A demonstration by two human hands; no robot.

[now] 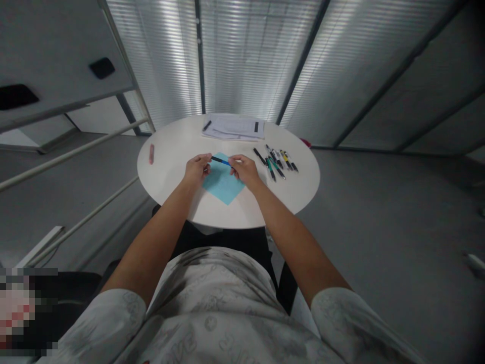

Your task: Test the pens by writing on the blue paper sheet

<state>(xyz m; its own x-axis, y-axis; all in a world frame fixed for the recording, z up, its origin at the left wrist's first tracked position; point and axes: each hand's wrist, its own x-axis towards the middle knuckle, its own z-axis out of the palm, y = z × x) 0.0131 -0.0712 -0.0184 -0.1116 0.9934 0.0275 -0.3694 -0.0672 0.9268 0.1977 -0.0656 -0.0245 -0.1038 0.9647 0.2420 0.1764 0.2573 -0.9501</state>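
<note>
A blue and black pen (221, 161) is held level between my two hands, above a light-blue square sheet (226, 188) on the white round table (170, 187). My left hand (197, 168) pinches the pen's black end. The blue end is between the fingers of my right hand (243, 169). Several pens (276, 162) lie in a loose group on the table to the right of my right hand, some black, some with green or yellow parts.
A stack of papers (233, 127) with a dark pen (206, 125) on it lies at the table's far edge. A pinkish-red object (151, 154) is near the left edge. Metal rails (76, 151) run beside the table on the left.
</note>
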